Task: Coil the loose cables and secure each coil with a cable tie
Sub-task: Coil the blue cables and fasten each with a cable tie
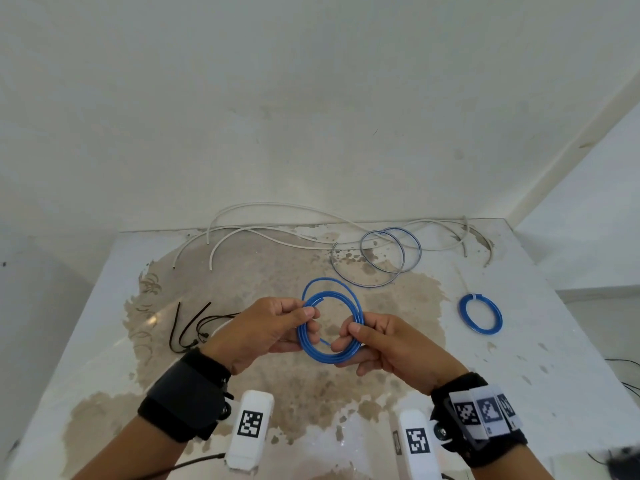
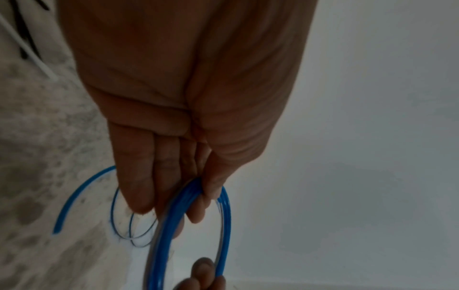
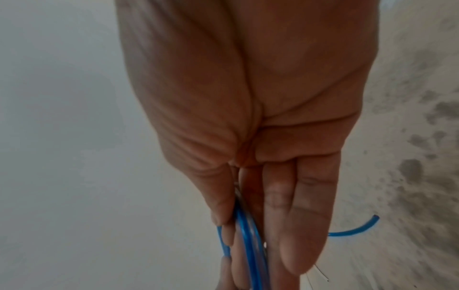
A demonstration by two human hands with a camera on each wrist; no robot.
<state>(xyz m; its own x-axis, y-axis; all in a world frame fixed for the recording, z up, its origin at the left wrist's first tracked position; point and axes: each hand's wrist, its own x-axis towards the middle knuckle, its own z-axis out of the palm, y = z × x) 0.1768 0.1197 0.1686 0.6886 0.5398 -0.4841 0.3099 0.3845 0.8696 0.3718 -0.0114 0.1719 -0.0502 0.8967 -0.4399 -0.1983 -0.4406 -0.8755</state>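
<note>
A blue cable coil [image 1: 329, 355] of several turns hangs between both hands above the table [image 1: 540, 341]. My left hand [image 1: 298, 323] pinches its left side between thumb and fingers, seen close in the left wrist view as the blue coil [image 2: 171, 221]. My right hand [image 1: 346, 337] pinches the right side, thumb on top; the right wrist view has the coil's strands [image 3: 246, 241] running between thumb and fingers. One loose turn [image 1: 325, 281] stands up above the coil. A finished blue coil [image 1: 479, 313] bound with a white tie lies at the right. Black cable ties [image 1: 194, 323] lie at the left.
A thin grey-blue cable [image 1: 381, 258] lies in loose loops beyond the hands, and white cables [image 1: 263, 233] sprawl along the back edge by the wall. The tabletop has a worn brown patch [image 1: 263, 271] in its middle. Two white marker blocks [image 1: 249, 427] sit near the front edge.
</note>
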